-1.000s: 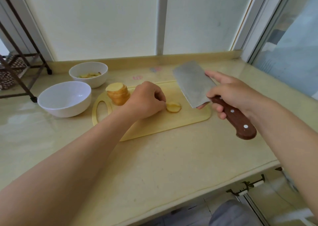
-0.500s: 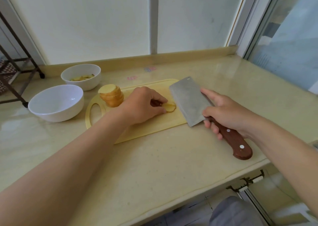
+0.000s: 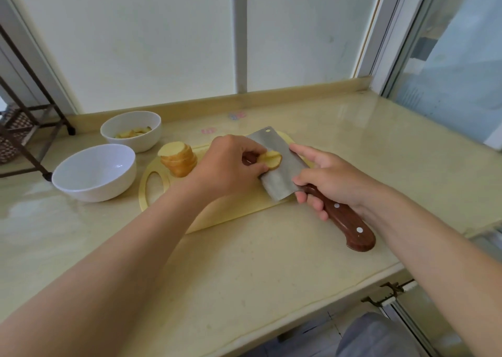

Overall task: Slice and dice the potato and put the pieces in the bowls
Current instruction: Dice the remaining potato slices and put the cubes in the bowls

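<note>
Cleaver [image 3: 279, 185] has come down to board [image 3: 212, 218], right hand [image 3: 331, 180] gripping its handle; left hand [image 3: 228, 163] now pinches potato slices [image 3: 271, 159] against blade, so dicing prob. next.

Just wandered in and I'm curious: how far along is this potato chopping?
Partly done. The far bowl holds some potato pieces, and a stack of slices sits on the cutting board. In hand: the left hand pinches loose slices against the cleaver, which the right hand grips. Left: dicing the slices and filling the near bowl, which looks empty.
</note>
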`<action>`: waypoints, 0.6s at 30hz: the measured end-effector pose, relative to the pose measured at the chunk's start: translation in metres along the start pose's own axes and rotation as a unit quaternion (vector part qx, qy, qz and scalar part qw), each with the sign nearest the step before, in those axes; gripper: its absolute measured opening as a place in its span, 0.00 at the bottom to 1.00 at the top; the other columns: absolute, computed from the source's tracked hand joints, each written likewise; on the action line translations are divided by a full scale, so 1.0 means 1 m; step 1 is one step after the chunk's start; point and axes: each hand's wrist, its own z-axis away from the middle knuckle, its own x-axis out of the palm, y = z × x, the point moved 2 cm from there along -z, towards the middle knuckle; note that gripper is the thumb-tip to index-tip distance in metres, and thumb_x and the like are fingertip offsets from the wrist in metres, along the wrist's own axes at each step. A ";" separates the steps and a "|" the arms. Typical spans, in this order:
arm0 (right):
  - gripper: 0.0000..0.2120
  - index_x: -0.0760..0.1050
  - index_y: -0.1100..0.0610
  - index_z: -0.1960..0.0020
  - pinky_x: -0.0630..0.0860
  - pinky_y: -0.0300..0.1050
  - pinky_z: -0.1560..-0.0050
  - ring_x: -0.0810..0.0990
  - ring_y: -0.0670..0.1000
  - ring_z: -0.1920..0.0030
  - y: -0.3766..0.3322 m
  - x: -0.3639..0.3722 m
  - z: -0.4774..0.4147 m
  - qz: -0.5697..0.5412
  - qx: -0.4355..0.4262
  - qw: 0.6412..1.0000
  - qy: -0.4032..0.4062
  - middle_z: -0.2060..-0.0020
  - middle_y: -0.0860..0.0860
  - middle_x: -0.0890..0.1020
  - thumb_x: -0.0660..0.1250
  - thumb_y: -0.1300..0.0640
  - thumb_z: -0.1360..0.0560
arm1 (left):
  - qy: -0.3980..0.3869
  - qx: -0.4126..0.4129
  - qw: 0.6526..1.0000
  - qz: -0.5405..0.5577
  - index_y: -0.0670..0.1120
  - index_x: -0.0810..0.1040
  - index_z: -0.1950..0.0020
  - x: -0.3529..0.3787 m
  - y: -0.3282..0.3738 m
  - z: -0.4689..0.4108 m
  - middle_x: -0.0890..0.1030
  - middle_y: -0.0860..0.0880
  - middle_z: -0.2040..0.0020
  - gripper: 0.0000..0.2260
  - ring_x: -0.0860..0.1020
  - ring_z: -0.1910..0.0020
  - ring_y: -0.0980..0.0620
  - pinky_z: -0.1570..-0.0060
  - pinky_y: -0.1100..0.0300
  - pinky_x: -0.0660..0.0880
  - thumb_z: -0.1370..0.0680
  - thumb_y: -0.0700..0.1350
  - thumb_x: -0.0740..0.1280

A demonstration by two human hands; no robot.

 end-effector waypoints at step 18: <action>0.32 0.65 0.48 0.20 0.70 0.39 0.79 0.71 0.47 0.78 -0.105 0.079 -0.061 -0.045 -0.049 0.992 -0.107 0.70 0.56 0.78 0.60 0.69 0.20 | 0.068 -0.104 0.989 -0.077 0.55 0.82 0.42 -0.150 -0.021 0.000 0.81 0.63 0.48 0.16 0.77 0.50 0.66 0.46 0.61 0.75 0.29 0.53 0.75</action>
